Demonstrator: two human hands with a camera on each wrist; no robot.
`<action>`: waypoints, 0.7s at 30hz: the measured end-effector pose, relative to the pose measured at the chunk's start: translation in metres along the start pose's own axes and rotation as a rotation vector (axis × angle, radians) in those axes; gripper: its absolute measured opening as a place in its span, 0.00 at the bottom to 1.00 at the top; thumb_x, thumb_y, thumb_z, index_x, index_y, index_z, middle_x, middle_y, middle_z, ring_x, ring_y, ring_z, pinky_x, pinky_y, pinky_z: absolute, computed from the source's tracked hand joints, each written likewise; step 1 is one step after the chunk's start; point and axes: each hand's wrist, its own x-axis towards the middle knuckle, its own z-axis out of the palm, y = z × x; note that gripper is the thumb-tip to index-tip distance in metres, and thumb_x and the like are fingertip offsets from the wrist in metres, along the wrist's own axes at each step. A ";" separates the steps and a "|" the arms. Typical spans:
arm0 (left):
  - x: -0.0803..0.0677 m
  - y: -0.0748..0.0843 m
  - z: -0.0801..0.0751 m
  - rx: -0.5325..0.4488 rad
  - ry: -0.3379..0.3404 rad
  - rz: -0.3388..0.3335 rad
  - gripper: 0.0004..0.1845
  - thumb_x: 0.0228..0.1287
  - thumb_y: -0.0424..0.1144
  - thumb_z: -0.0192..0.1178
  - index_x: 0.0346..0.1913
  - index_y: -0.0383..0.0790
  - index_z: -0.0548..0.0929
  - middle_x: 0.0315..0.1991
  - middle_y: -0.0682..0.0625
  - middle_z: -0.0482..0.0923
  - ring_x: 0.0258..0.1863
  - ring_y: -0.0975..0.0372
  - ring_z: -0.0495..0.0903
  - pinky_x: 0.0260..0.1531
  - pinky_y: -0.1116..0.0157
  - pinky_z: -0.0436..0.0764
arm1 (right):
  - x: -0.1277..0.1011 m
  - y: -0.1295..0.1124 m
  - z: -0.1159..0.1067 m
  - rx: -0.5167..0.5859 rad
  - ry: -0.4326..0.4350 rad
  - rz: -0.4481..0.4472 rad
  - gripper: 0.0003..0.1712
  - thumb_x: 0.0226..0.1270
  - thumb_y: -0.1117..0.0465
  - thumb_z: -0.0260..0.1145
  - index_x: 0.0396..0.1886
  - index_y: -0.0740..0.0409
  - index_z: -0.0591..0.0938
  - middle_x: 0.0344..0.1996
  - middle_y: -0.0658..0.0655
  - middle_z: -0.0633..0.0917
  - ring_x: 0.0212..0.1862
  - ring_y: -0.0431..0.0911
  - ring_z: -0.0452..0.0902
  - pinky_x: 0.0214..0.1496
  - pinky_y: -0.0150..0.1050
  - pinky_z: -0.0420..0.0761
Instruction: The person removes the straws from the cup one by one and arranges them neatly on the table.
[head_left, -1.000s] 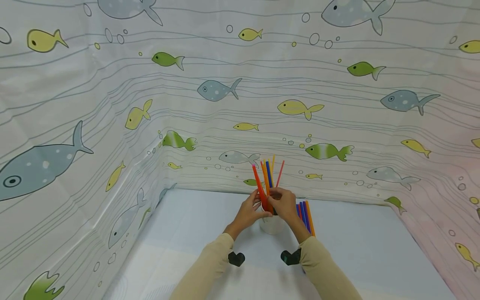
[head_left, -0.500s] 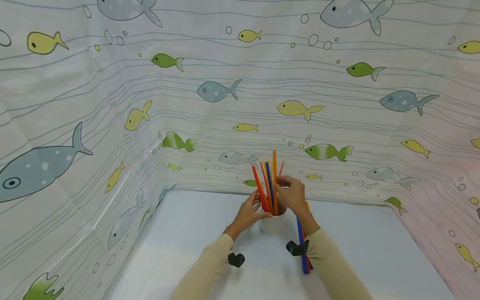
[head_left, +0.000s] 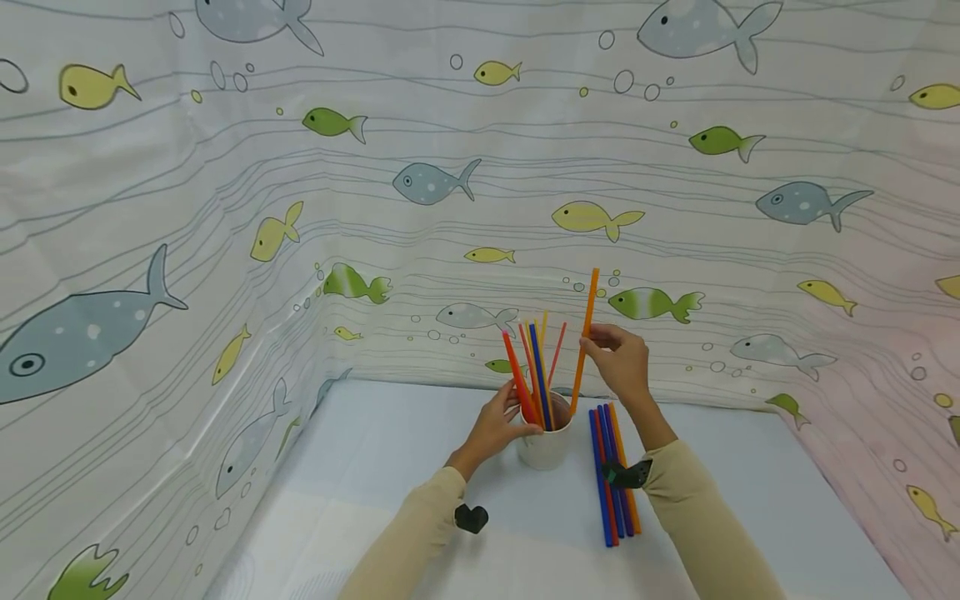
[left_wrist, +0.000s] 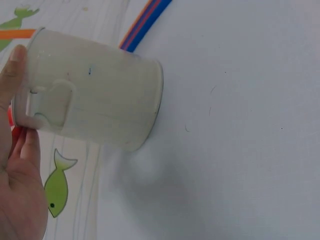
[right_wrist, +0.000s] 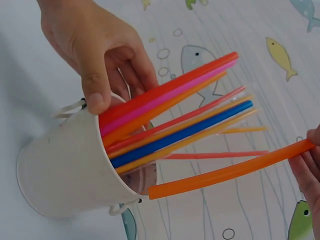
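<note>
The right hand [head_left: 622,362] now pinches an orange straw [head_left: 583,342] higher and further right than half a second ago, its lower end just at the rim of the white cup [head_left: 545,448]. The left hand [head_left: 497,425] still grips the cup's rim on the tabletop [head_left: 720,500]. The straws lying flat [head_left: 613,475] beside the cup are now uncovered.

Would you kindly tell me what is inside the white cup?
The cup holds a bunch of upright straws in red, orange, blue, yellow and pink. Their lower ends and the cup's bottom are hidden by its wall.
</note>
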 end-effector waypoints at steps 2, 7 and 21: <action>0.000 -0.001 0.000 0.000 0.002 -0.002 0.53 0.50 0.35 0.75 0.76 0.39 0.54 0.60 0.44 0.73 0.61 0.56 0.73 0.61 0.56 0.72 | 0.002 0.001 -0.007 -0.007 0.016 0.000 0.15 0.60 0.61 0.74 0.46 0.63 0.86 0.37 0.59 0.88 0.39 0.45 0.84 0.48 0.35 0.81; -0.001 -0.001 0.000 -0.005 0.001 -0.014 0.53 0.51 0.36 0.75 0.76 0.39 0.53 0.61 0.43 0.72 0.62 0.55 0.72 0.61 0.55 0.72 | 0.002 0.009 -0.020 -0.041 0.017 0.028 0.17 0.61 0.59 0.73 0.47 0.62 0.86 0.38 0.59 0.88 0.40 0.45 0.83 0.39 0.24 0.78; -0.004 0.002 -0.001 0.002 -0.007 0.014 0.52 0.52 0.35 0.74 0.76 0.37 0.53 0.61 0.43 0.72 0.62 0.56 0.72 0.61 0.60 0.73 | -0.025 0.065 -0.035 -0.086 -0.078 0.287 0.19 0.67 0.59 0.67 0.53 0.66 0.83 0.43 0.64 0.86 0.42 0.53 0.84 0.39 0.27 0.83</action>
